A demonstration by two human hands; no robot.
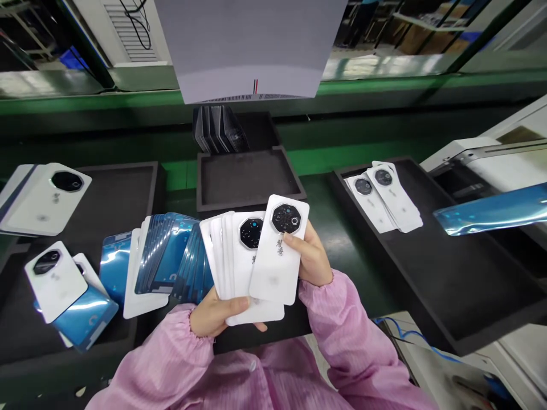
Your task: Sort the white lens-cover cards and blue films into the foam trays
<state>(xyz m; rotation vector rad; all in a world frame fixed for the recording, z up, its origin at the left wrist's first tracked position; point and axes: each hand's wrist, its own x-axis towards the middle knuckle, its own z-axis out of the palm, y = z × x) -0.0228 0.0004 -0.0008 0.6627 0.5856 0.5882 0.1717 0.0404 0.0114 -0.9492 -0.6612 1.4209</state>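
Note:
In the middle, my left hand is closed round a fanned stack of white phone back covers, its thumb lying on the front one. The top cover in the stack shows a dark camera panel. My right hand pinches one white phone back cover with thumb on its face, just under the black camera panel. That cover overlaps the right side of the stack. Close to my left hand, blue film-covered sheets lie fanned out, with white covers among them.
Dark trays stand around: one at left with white covers, one at right with a few covers. A small tray sits ahead, dark sheets behind it. A blue film strip juts in from the right.

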